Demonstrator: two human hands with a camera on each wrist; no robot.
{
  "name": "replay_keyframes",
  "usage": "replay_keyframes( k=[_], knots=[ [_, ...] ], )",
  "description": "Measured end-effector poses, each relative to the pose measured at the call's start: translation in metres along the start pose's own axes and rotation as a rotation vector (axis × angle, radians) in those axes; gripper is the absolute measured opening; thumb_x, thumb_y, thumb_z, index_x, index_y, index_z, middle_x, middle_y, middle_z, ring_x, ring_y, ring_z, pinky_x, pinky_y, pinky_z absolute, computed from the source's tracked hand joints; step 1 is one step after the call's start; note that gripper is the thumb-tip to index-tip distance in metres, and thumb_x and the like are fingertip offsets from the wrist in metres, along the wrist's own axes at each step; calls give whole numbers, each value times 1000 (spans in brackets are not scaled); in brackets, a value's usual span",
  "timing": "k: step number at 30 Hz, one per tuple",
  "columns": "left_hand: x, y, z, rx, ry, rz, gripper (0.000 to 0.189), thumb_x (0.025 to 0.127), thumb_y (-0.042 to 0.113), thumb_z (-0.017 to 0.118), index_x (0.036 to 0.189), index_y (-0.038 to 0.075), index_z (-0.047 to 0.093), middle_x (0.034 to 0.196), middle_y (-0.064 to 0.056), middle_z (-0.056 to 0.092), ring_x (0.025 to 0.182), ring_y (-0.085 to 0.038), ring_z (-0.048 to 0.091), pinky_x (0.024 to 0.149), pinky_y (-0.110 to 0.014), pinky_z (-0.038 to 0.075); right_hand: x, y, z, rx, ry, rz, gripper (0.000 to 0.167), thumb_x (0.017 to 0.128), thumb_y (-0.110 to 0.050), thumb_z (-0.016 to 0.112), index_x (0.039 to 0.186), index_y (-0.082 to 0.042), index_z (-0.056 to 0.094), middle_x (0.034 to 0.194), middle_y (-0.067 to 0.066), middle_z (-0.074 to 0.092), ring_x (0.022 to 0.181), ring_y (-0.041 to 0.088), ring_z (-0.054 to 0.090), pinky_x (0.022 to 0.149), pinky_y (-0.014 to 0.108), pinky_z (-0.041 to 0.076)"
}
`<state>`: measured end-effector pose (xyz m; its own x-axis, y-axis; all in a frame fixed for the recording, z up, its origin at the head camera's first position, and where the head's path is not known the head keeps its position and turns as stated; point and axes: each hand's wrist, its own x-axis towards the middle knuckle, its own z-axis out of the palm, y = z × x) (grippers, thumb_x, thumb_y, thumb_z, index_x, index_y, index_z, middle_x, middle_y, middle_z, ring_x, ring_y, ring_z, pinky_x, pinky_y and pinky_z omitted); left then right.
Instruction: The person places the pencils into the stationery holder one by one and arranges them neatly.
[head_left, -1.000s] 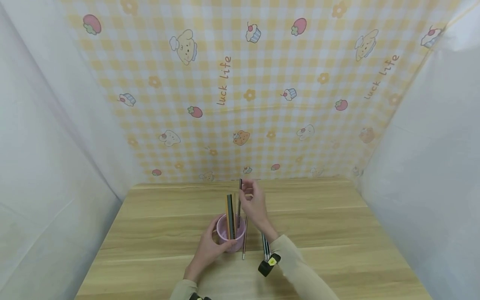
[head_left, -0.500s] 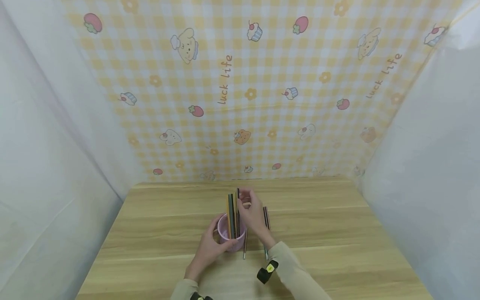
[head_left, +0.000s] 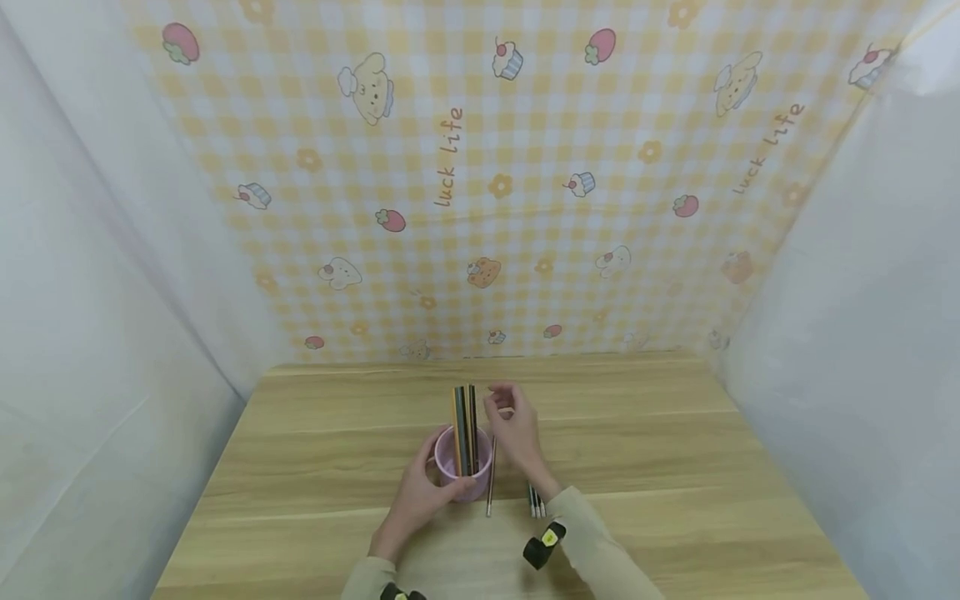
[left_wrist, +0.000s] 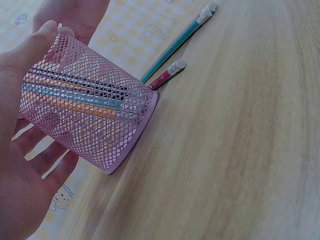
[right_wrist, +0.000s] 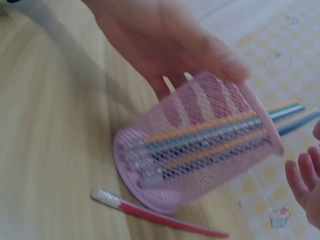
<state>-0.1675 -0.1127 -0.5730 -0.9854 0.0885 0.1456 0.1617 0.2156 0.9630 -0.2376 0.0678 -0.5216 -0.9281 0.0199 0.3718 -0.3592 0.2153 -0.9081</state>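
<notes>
My left hand (head_left: pixel 418 498) grips a pink mesh pencil cup (left_wrist: pixel 95 107), thumb at the near rim and fingers around the side. The cup stands on the table, upright in the head view. Several pencils (head_left: pixel 462 417), orange, teal and dark, stand in it and stick out above the rim. Just right of their tops is my right hand (head_left: pixel 517 425), fingers loosely bent and holding nothing. In the right wrist view its fingertips (right_wrist: pixel 298 182) are apart from the pencils. A red pencil (right_wrist: pixel 165 219) with a white eraser lies on the table beside the cup's base.
More loose pencils (head_left: pixel 537 505) lie together on the wooden table (head_left: pixel 637 467), partly under my right forearm; one is green (left_wrist: pixel 175 44). A yellow checked backdrop (head_left: pixel 525 242) rises behind the table, and white sheets (head_left: pixel 840 333) hang at both sides.
The pencil that my right hand held has gone down into the cup and been let go. My right hand has then moved slightly right. My left hand still holds the cup.
</notes>
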Motion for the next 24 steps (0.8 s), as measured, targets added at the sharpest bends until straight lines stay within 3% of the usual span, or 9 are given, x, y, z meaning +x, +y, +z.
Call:
replay_keyframes(
  k=[11,24],
  knots=[
    [1,2,0,-9,-1,5,94,74,22,92,153,13,42,144,-14,55,125,-41,58,104,-58,51,23,16,-35,-99,56,72,23,94,0,60,117,3,62,103,17,66,90,23,64,73,18,56],
    [1,-1,-1,-3,-4,4,93,74,21,91,153,14,42,143,-15,56,124,-41,59,102,-58,53,31,44,-63,-246,18,145,31,90,2,62,121,5,60,103,19,65,93,30,65,81,35,60]
  ],
)
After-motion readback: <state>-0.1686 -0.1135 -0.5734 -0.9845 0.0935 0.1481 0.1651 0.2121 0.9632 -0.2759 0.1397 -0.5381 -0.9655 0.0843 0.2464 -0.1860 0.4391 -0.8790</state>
